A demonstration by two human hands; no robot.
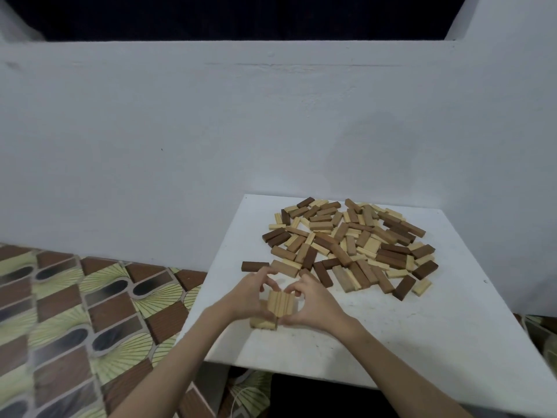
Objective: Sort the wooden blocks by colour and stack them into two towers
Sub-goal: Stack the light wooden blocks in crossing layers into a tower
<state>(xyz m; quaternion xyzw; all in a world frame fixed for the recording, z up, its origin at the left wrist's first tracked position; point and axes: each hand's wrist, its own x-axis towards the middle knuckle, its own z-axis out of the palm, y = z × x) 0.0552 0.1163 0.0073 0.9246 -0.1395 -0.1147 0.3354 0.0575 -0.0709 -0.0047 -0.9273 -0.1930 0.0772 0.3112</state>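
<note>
Left hand (245,294) and right hand (310,300) meet over the near left part of the white square tabletop (422,342), fingers curled inward from both sides and pinching the top layer of a short stack of pale rectangular wooden blocks (280,306). Each hand is clenched on that layer: thumbs sit at the near edge, fingertips at the far edge. In my judgement the two-sided hold squares the side-by-side blocks flush with one another before release, since a loose layer would carry any skew upward.

Directly beneath the hands, the lower layer of the stack (262,323) juts out toward the left wrist and lies crosswise to the layer above, which would give each course a broad footing. Only pale blocks are seen in it, so this reads as the light-coloured tower, at an early stage. No second tower is visible.

Just beyond the left fingertips lies a single dark brown wooden block (254,266), apart from the rest. Beyond and to the right of the right hand spreads the mixed heap of pale, mid-brown and dark brown wooden blocks (352,242), unsorted and near at reach. Most of the task remains.

To the left of the left forearm, off the tabletop, a patterned brown and green floor covering (75,312) is visible; a plain pale wall (211,131) stands behind the heap.
</note>
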